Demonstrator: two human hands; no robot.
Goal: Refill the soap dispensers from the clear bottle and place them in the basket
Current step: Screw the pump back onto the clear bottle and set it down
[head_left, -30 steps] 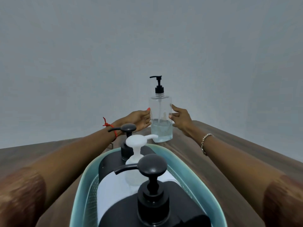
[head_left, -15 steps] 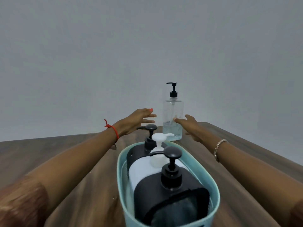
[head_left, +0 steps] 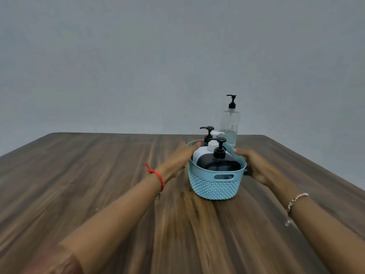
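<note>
A light-blue woven basket stands on the wooden table, right of centre. Three soap dispensers sit inside it: a black one at the front, a white one in the middle, and another black one at the back. Just behind the basket stands the clear bottle with a black pump, upright, holding a little liquid at the bottom. My left hand lies along the basket's left side, its fingers reaching the rim. My right hand rests against the right side. Both hands are blurred.
The table's far edge runs just behind the clear bottle, and its right edge slants down past my right forearm. A plain grey wall fills the background. Bare wood stretches to the left of the basket.
Both hands have left the clear bottle and drawn back to the basket's sides. The view has pulled back, so the basket now looks smaller and farther away.
</note>
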